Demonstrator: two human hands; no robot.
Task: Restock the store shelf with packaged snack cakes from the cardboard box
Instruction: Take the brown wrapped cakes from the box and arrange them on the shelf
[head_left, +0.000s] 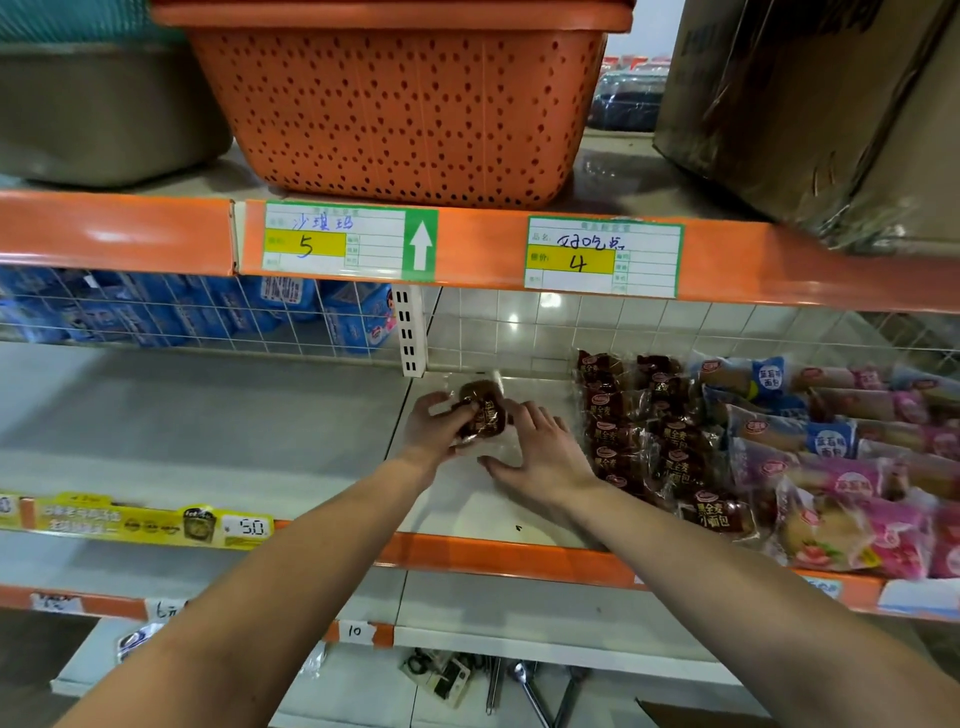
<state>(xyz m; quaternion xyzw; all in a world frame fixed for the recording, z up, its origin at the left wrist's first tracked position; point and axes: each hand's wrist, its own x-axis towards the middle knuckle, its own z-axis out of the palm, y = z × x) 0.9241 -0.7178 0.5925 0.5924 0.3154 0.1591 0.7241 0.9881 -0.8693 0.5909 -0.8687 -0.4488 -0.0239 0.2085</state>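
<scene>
A brown packaged snack cake (480, 410) in a clear wrapper sits near the back of the white middle shelf (483, 509). My left hand (434, 428) grips its left side, thumb curled over the front. My right hand (540, 449) lies beside it on the right, fingers spread and fairly straight, touching the wrapper's edge. To the right stands a row of the same brown cakes (639, 441), running from the back wall to the shelf's front edge. The cardboard box is out of view apart from a corner at the bottom (691, 717).
Blue and pink packaged breads (841, 457) fill the shelf's right end. An orange perforated basket (405, 104), a grey tub (98, 114) and a wrapped carton (831, 114) stand on the upper shelf. Blue packs (208, 312) sit behind a wire grid at left. Utensils (519, 680) lie on the lower shelf.
</scene>
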